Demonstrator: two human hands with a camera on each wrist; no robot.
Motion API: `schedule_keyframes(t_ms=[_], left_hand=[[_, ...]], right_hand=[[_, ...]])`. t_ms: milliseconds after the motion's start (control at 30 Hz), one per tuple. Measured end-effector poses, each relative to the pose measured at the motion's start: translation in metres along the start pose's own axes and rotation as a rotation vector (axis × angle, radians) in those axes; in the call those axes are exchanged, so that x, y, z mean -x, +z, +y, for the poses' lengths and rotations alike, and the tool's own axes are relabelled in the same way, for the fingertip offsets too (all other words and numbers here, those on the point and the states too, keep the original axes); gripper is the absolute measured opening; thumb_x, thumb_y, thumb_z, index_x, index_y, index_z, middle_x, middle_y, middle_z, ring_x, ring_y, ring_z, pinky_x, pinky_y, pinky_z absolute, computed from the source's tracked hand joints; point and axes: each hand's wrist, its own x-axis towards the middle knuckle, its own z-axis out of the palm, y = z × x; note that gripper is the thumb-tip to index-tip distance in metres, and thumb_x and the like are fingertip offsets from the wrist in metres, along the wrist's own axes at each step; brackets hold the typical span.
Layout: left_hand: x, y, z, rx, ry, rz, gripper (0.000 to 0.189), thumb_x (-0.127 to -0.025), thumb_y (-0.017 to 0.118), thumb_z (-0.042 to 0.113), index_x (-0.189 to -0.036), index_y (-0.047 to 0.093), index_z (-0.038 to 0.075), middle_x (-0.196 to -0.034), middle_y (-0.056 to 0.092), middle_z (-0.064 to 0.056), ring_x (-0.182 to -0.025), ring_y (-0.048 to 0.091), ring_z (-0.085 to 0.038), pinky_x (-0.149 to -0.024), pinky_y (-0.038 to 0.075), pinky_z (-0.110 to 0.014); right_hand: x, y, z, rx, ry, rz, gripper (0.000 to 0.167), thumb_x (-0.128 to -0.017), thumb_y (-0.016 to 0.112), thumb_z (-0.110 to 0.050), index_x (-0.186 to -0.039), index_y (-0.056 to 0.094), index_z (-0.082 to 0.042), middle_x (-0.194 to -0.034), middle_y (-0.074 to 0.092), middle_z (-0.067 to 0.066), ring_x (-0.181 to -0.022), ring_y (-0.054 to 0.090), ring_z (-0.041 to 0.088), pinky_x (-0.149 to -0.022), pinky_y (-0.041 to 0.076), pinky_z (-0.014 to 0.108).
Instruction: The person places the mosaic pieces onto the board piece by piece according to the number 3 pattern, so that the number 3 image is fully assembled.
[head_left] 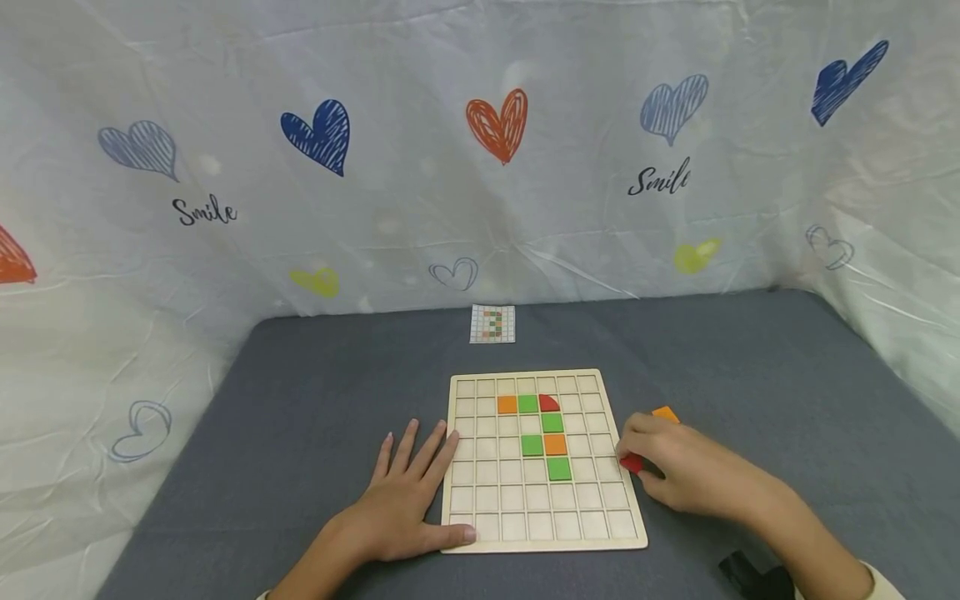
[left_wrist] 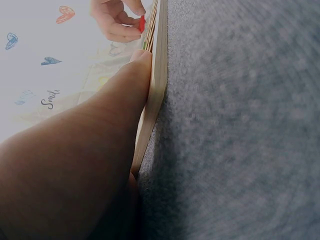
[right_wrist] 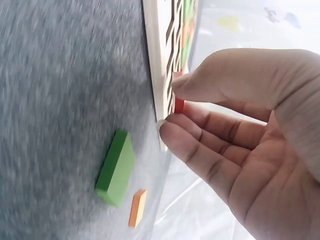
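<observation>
Gray fabric tabletop [head_left: 337,367] under a wooden grid board [head_left: 513,527], small card [head_left: 492,323], green tile [right_wrist: 115,167] and orange tile [head_left: 665,414].

There is room for a hand to slide along the table's [head_left: 322,383] left edge, along its right edge, or through the strip between the card [head_left: 492,324] by the far edge and the board [head_left: 512,498]. The left hand [head_left: 405,504] blocks the board's left edge, and the right hand [head_left: 675,462], pinching a red piece [head_left: 632,463], blocks the middle of its right edge. Just past that edge, an orange piece [head_left: 664,414] and a green block [right_wrist: 117,167] also get in the way.
</observation>
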Motion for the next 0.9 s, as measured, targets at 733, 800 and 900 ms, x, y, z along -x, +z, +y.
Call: schedule_keyframes(t_ms=[733, 800, 900], left_hand=[[0.001, 0.001, 0.000, 0.000, -0.002, 0.002, 0.113, -0.081, 0.045, 0.088, -0.164, 0.006, 0.022, -0.168, -0.001, -0.003, -0.150, -0.016, -0.036, -0.112, -0.008, -0.066], [0.000, 0.000, 0.000, -0.002, -0.002, 0.003, 0.113, -0.081, 0.045, 0.088, -0.164, 0.006, 0.022, -0.168, -0.001, -0.003, -0.150, -0.015, -0.036, -0.112, -0.008, -0.066], [0.001, 0.000, 0.000, -0.005, -0.001, 0.004, 0.113, -0.080, 0.045, 0.088, -0.164, 0.007, 0.022, -0.168, -0.001, -0.003, -0.150, -0.015, -0.036, -0.112, -0.008, -0.066]], right_hand=[[-0.026, 0.028, -0.051, 0.116, -0.213, 0.056, 0.031, -0.068, 0.070, 0.005, -0.074, 0.053, -0.020, -0.083, 0.040, -0.013, -0.072, 0.040, 0.004, -0.059, 0.037, 0.016], [-0.027, 0.031, -0.054, 0.128, -0.200, 0.052, 0.031, -0.069, 0.071, 0.004, -0.073, 0.053, -0.021, -0.082, 0.039, -0.014, -0.073, 0.041, 0.005, -0.059, 0.037, 0.016], [-0.028, 0.035, -0.057, 0.136, -0.183, 0.043, 0.030, -0.071, 0.073, 0.003, -0.072, 0.053, -0.020, -0.081, 0.040, -0.014, -0.074, 0.041, 0.005, -0.059, 0.038, 0.017]])
